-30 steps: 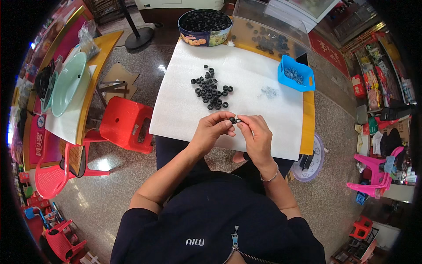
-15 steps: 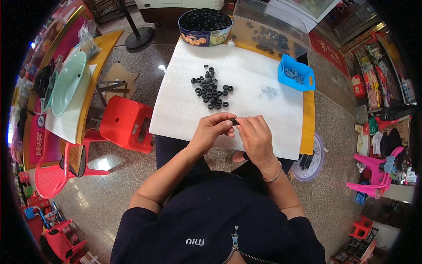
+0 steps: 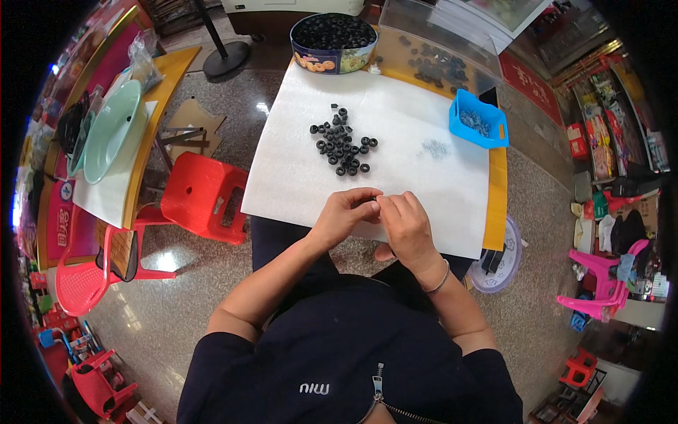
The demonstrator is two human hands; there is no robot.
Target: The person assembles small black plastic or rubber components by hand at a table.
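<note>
Your left hand (image 3: 346,215) and right hand (image 3: 408,227) meet at the fingertips, over the near part of the white sheet (image 3: 282,187). Both pinches look narrow, but your fingers hide what is between them, so I cannot tell what you hold. The nearest loose things are the black rings (image 3: 342,145), in a pile on the sheet, just far of your left hand. On the far right is a blue basket (image 3: 480,137) with small bits (image 3: 473,121) inside. To work well, I think your left hand should be calm while your right makes small, soft moves. Staying over the sheet helps if something drops.
</note>
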